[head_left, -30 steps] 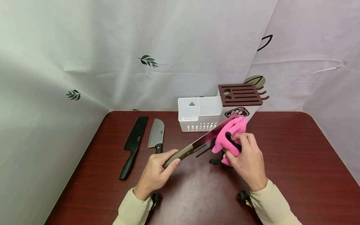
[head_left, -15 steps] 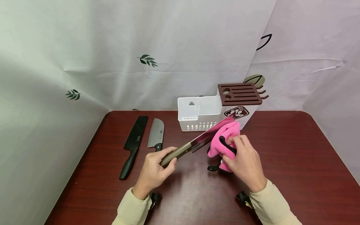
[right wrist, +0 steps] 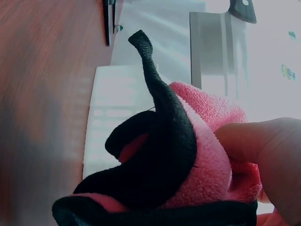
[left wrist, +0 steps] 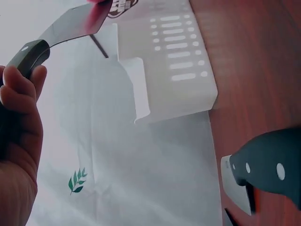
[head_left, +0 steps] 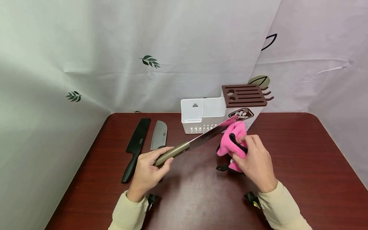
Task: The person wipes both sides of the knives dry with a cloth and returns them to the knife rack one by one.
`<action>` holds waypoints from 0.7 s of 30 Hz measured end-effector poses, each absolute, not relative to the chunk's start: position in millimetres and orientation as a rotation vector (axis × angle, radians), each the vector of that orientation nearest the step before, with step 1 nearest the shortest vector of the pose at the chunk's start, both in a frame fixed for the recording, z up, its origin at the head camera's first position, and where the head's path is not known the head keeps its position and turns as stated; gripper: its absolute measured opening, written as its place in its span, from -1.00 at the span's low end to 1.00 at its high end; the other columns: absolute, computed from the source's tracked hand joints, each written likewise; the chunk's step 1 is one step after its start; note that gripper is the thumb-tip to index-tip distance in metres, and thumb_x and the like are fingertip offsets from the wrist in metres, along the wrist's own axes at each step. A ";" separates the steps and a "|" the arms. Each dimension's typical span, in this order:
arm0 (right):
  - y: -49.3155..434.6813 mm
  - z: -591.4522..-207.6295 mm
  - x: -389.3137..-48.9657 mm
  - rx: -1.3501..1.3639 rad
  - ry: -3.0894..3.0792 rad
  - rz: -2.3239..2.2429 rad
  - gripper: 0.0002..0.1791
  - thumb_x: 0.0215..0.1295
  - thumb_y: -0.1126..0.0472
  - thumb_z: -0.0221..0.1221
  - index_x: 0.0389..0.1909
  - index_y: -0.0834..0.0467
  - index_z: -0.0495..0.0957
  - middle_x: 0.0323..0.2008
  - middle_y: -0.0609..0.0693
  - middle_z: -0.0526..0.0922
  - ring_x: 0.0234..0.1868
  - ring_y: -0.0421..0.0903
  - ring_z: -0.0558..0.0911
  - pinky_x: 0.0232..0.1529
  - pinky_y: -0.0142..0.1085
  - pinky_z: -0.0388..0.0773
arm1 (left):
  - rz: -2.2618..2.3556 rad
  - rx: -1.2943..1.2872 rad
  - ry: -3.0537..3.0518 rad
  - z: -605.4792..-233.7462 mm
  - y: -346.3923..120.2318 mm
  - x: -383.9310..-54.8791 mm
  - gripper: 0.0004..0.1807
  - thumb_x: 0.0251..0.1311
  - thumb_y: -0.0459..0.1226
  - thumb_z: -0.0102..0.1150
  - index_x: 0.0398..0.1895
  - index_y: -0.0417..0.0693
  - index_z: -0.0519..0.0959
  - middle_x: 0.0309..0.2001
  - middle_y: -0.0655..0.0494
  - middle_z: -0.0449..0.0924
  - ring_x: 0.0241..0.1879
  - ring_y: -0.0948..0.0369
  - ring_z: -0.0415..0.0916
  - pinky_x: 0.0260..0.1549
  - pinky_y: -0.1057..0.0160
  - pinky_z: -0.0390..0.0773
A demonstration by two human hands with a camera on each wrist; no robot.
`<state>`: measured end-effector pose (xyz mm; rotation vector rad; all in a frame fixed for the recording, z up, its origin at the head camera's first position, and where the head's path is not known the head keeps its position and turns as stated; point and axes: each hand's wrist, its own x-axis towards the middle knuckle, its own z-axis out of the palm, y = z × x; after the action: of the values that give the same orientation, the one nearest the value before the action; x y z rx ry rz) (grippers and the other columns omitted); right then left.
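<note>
Wiping seems underway, left hand (head_left: pixel 146 172) gripping cleaver (head_left: pixel 207 135) toward two o'clock, right hand (head_left: pixel 256 163) pinching pink cloth (head_left: pixel 226 145), next stroke needing steadiness

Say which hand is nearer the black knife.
Left. The left hand is just right of the black knife; the right hand is much farther right, gripping the cloth.
</note>
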<state>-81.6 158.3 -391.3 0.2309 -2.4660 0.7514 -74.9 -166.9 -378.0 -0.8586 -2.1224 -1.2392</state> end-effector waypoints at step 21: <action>163.5 -390.5 -83.6 0.186 -2.491 0.749 -0.49 -0.17 0.24 0.58 -0.23 0.21 0.51 -0.24 0.13 0.48 -0.31 0.08 0.55 -0.41 0.09 0.50 | -1.380 -0.851 -1.980 -325.1 -187.7 -93.3 -0.62 -0.24 -0.61 0.47 -0.23 -0.28 0.72 -0.44 -0.06 0.74 -0.76 0.42 0.38 -0.75 0.50 0.37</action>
<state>-83.6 163.5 -390.5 0.1862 -2.4911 0.7488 -93.3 -187.7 -325.1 -0.8506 -1.9798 -1.3801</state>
